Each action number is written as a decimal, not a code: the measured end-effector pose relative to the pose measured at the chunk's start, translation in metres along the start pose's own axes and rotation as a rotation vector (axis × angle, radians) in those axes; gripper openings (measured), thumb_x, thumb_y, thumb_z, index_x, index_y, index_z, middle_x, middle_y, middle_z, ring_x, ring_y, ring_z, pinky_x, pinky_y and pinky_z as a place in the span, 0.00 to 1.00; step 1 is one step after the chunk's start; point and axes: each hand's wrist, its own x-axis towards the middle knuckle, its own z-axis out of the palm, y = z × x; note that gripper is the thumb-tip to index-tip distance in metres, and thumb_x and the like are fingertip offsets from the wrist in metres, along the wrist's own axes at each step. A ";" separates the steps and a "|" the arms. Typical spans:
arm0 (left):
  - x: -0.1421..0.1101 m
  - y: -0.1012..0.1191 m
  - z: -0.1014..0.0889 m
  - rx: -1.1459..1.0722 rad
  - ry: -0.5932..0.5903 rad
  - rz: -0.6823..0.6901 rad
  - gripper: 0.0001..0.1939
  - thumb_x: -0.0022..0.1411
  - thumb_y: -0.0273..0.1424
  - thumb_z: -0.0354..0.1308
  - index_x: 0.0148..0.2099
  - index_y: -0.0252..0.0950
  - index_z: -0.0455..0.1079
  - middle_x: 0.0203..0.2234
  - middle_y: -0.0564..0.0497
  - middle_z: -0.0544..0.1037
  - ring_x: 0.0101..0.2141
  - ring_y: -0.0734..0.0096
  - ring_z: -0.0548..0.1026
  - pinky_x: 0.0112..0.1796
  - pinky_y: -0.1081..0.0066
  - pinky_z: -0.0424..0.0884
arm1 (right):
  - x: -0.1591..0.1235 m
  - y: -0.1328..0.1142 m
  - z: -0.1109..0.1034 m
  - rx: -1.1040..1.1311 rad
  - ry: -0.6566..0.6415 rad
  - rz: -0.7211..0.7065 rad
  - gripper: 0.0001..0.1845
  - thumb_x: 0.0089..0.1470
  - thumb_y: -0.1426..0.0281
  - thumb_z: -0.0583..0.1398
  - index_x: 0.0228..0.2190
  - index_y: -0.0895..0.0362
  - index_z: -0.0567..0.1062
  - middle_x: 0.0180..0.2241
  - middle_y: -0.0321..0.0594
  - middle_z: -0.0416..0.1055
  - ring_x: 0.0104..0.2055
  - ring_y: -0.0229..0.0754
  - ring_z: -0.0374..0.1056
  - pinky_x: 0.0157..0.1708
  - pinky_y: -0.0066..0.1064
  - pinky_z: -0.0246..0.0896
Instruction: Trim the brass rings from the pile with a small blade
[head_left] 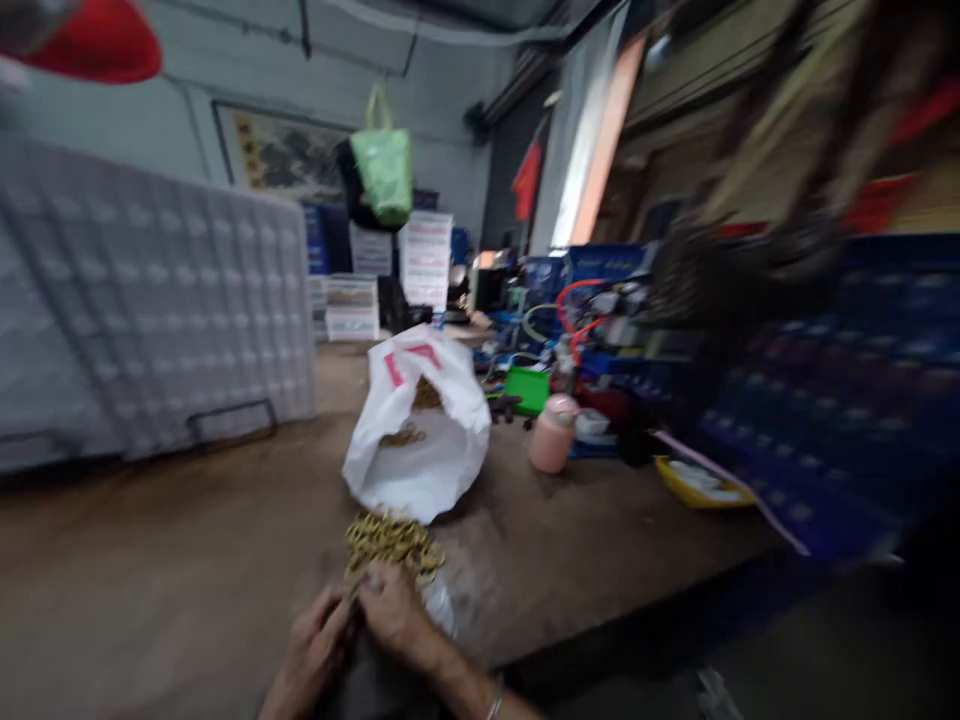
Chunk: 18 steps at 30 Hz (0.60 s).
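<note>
My left hand [321,635] and my right hand [394,610] meet at the near side of the table, fingertips pinched close together. Whatever they grip is too small and blurred to name. Just beyond them lies a pile of small brass-coloured rings or fittings [390,540]. A white plastic bag [427,480] lies behind the pile, its mouth facing me, with more of the same brass-coloured pieces inside. A scrap of clear plastic [440,603] sits beside my right hand.
On the brown table [187,560] stand a pink bottle [553,435] and a green tray [527,390], right of the bag. A yellow tray [701,485] is near the right edge. Stacked white trays [172,300] rise at left; blue bins [847,370] line the right.
</note>
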 end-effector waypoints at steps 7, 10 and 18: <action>-0.020 0.006 -0.005 -0.314 -0.125 -0.122 0.18 0.51 0.46 0.55 0.30 0.36 0.60 0.16 0.60 0.63 0.13 0.83 0.57 0.14 0.81 0.51 | -0.001 -0.013 -0.013 0.105 -0.090 -0.137 0.12 0.51 0.68 0.51 0.26 0.58 0.72 0.21 0.33 0.65 0.25 0.34 0.59 0.27 0.24 0.51; -0.023 0.007 -0.006 -0.371 -0.141 -0.111 0.17 0.52 0.45 0.55 0.31 0.36 0.59 0.18 0.60 0.64 0.13 0.85 0.58 0.14 0.81 0.52 | -0.003 -0.012 -0.013 0.128 -0.089 -0.142 0.12 0.51 0.67 0.50 0.24 0.58 0.71 0.20 0.32 0.63 0.24 0.33 0.58 0.26 0.24 0.51; -0.026 0.006 -0.011 -0.532 -0.193 -0.076 0.16 0.52 0.42 0.58 0.31 0.35 0.60 0.18 0.59 0.65 0.14 0.85 0.58 0.15 0.81 0.51 | -0.006 -0.021 -0.015 0.245 -0.102 -0.128 0.11 0.52 0.66 0.51 0.26 0.58 0.70 0.22 0.34 0.68 0.26 0.35 0.64 0.29 0.26 0.56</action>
